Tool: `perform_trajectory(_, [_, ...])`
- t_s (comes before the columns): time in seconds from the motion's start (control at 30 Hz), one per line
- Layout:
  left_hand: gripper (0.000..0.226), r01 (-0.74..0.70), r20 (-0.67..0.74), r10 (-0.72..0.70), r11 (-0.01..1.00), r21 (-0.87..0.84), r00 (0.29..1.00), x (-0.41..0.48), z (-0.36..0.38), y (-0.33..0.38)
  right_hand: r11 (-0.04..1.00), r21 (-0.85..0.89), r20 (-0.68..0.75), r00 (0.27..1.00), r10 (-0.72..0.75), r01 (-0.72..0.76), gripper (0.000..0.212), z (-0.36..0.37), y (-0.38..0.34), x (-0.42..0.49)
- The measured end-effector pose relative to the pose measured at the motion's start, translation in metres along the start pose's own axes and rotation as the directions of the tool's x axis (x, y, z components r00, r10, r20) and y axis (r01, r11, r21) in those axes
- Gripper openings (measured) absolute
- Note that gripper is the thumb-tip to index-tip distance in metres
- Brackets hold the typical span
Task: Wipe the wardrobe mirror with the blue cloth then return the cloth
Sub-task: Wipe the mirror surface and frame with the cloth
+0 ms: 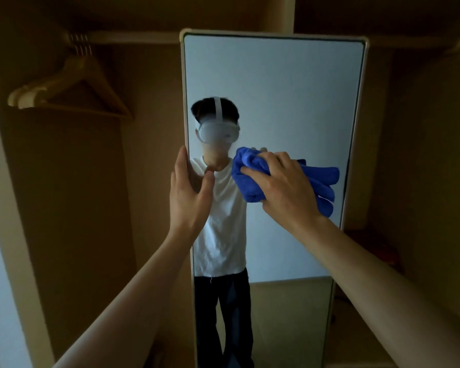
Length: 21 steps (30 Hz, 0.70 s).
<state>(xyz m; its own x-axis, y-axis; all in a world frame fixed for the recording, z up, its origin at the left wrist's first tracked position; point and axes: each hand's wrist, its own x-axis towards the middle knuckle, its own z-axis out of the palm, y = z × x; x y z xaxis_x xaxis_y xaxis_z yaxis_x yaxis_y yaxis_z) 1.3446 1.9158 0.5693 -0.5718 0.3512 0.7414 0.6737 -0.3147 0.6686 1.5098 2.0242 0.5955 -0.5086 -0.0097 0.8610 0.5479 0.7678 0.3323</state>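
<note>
Right hand (pixel 284 187) grips the bunched blue cloth (pixel 248 181), fingers curled over it, and presses it to the glass at mid-height of the mirror (pixel 276 88). Left hand (pixel 189 189) lies open, fingers straight, against the mirror's left edge. Wooden hangers (pixel 64 83) hang left of the mirror.

My right hand (pixel 284 187) grips the bunched blue cloth (pixel 250 179) and presses it against the glass of the tall, pale-framed wardrobe mirror (pixel 290 88), about halfway up. My left hand (pixel 189 192) rests at the mirror's left edge, fingers straight, thumb spread. Wooden hangers (pixel 72 83) hang from the rail (pixel 133 37) on the upper left.
</note>
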Motion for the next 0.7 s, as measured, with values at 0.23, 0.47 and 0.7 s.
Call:
perform_trajectory(0.23, [0.077,0.007,-0.011,-0.006,0.999,0.043,1.000,-0.019,0.006,-0.020,0.996,0.084,0.086,0.996,0.026,-0.034,0.059,0.009,-0.020,-0.034])
perform_trajectory(0.47, [0.076,0.061,-0.017,-0.060,0.995,0.072,0.998,-0.047,0.010,-0.038,0.997,0.069,0.106,0.994,0.029,-0.036,0.056,0.021,-0.028,-0.057])
perform_trajectory(0.7, [0.078,0.089,-0.041,-0.084,0.988,0.130,0.996,-0.067,0.012,-0.050,0.999,0.049,0.104,0.994,0.018,-0.023,0.053,0.035,-0.036,-0.081])
